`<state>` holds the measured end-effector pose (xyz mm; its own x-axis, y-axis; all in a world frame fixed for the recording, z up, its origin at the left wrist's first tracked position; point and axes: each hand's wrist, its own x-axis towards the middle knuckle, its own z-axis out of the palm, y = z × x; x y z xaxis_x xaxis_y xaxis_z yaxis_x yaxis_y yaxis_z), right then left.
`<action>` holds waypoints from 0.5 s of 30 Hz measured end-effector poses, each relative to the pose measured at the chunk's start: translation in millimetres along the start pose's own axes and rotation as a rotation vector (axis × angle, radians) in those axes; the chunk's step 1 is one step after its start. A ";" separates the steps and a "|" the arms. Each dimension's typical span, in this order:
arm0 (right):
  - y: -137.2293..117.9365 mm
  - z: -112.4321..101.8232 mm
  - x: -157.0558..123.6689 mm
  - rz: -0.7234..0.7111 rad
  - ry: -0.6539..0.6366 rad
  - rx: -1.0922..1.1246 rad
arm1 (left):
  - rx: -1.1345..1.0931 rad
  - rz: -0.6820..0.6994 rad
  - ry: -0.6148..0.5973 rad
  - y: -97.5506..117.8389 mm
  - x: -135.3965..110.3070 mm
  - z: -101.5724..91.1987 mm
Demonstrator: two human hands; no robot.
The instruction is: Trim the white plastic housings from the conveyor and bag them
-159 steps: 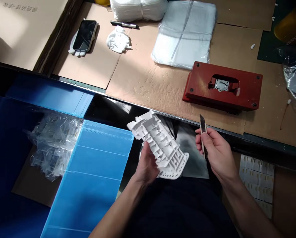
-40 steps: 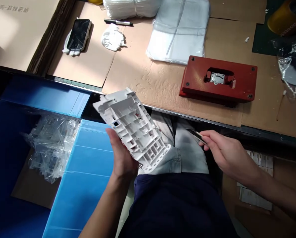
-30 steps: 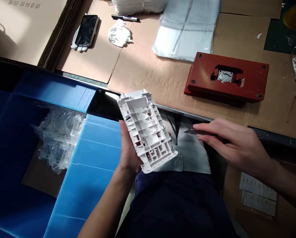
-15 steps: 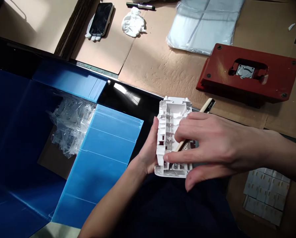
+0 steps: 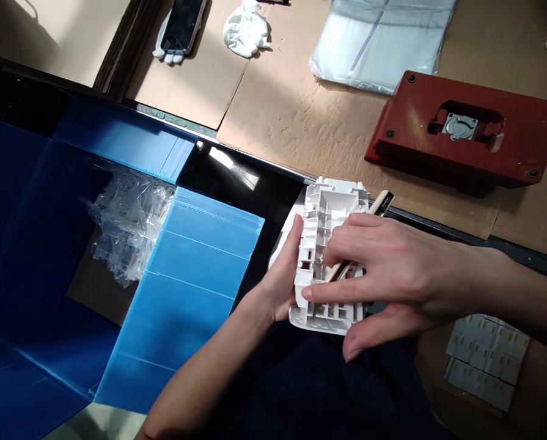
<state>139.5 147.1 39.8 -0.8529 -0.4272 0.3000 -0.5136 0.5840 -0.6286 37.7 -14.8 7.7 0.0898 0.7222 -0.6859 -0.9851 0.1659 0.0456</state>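
Note:
A white moulded plastic part (image 5: 326,244) with ribbed compartments faces up in front of me. My left hand (image 5: 277,287) cradles it from the left and below, fingers along its edge. My right hand (image 5: 396,269) lies across it and grips a utility knife with a cream handle (image 5: 380,205). The handle sticks out past my fingers toward the far side of the part. The knife's blade is hidden among my fingers and the part's ribs, so I cannot tell whether it touches the plastic.
To the left stands a bin lined with blue corrugated plastic (image 5: 195,287), holding crumpled clear film (image 5: 131,226). A red metal jig (image 5: 466,131) sits on the cardboard-covered bench (image 5: 282,104) beyond. A stack of white bags (image 5: 378,43), a phone (image 5: 181,24) and labels (image 5: 484,360) lie nearby.
My right hand has come in from the right, over the part, with the knife now lying across it. The part has turned upright in my left hand. The last half second shows little movement.

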 end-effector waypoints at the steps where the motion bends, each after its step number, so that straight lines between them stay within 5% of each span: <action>1: 0.0 0.4 -0.2 0.002 0.002 0.005 | 0.004 -0.002 -0.006 0.0 0.0 0.1; 9: -1.9 0.1 -0.8 0.005 0.001 -0.012 | 0.051 -0.043 -0.115 0.1 0.7 -0.7; 15: 0.4 2.3 -3.3 -0.010 0.022 -0.037 | 0.047 -0.069 -0.089 1.2 2.1 -0.9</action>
<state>142.3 147.1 37.0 -0.8492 -0.4183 0.3222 -0.5251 0.6052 -0.5983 36.5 -13.7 5.7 0.1717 0.7643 -0.6215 -0.9684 0.2469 0.0361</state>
